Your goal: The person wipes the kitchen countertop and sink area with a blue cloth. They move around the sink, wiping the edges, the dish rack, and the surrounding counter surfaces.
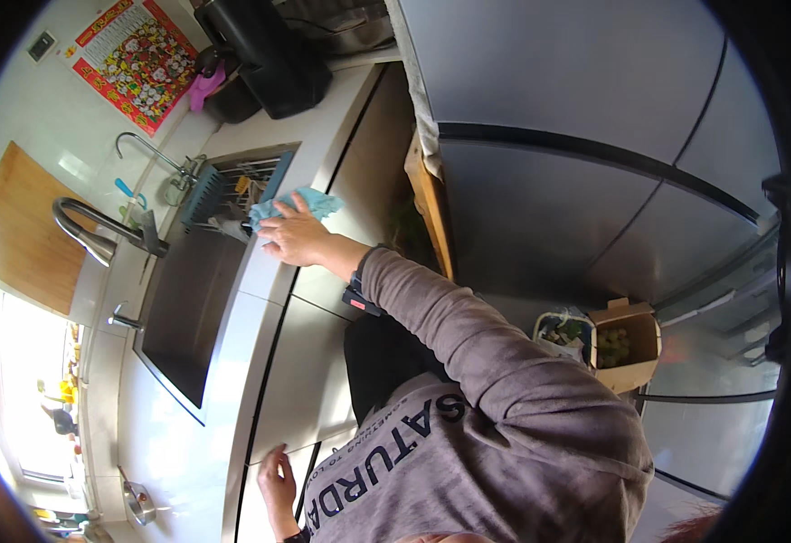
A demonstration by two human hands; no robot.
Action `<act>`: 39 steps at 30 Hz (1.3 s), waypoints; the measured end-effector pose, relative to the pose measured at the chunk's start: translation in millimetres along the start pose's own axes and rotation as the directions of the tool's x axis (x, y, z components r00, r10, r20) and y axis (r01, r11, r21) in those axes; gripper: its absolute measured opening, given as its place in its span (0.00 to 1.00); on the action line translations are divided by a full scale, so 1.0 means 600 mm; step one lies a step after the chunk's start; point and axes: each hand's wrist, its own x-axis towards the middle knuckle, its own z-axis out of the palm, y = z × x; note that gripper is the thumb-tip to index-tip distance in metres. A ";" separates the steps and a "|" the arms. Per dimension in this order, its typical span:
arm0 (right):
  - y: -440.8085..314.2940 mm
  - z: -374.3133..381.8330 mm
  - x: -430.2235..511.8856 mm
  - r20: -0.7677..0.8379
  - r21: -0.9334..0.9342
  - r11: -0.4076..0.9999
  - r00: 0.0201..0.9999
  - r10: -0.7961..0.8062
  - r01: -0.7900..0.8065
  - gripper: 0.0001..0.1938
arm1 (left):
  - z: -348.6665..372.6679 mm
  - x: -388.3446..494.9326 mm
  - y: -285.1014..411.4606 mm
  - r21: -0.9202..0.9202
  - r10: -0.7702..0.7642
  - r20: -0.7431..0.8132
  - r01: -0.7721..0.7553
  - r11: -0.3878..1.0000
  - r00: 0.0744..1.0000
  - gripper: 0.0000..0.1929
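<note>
My right hand (pixel 295 234) lies with its fingers spread on a light blue cloth (pixel 315 202), pressing it to the white countertop (pixel 259 278) beside the sink's front rim. Under the palm side, the cloth is hidden. My left hand (pixel 277 483) hangs lower in the view, by the white cabinet fronts (pixel 300 380), its fingers loosely bent and nothing seen in it. Left of the cloth, a blue dish rack (pixel 205 197) with utensils stands over one end of the steel sink (pixel 188 305).
A pull-out faucet (pixel 107 220) arches over the sink, near a wooden cutting board (pixel 29 224). A black appliance (pixel 266 61) stands on the counter beyond the rack. Behind me are a grey refrigerator (pixel 544 203) and a cardboard box of round green produce (pixel 629 343) on the floor.
</note>
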 end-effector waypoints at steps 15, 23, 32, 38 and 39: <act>0.296 -0.083 0.160 -0.118 -0.246 0.886 0.919 0.376 -0.394 0.26 | -0.029 0.123 -0.013 0.562 0.228 -0.618 0.220 0.797 0.752 0.10; 0.477 -0.122 0.266 -0.149 -0.303 0.815 0.870 0.471 -0.493 0.25 | -0.018 0.136 -0.007 0.636 0.227 -0.492 0.168 0.754 0.841 0.10; 0.650 -0.193 0.321 -0.148 -0.413 0.756 0.857 0.494 -0.508 0.24 | -0.038 0.182 0.062 0.445 0.162 -0.615 0.171 0.879 0.771 0.19; 0.684 -0.199 0.326 -0.238 -0.384 0.765 0.856 0.458 -0.516 0.24 | -0.038 0.187 0.064 0.447 0.133 -0.615 0.205 0.871 0.777 0.19; 0.680 -0.196 0.323 -0.250 -0.392 0.754 0.849 0.465 -0.528 0.24 | -0.038 0.185 0.062 0.455 0.137 -0.607 0.201 0.867 0.783 0.19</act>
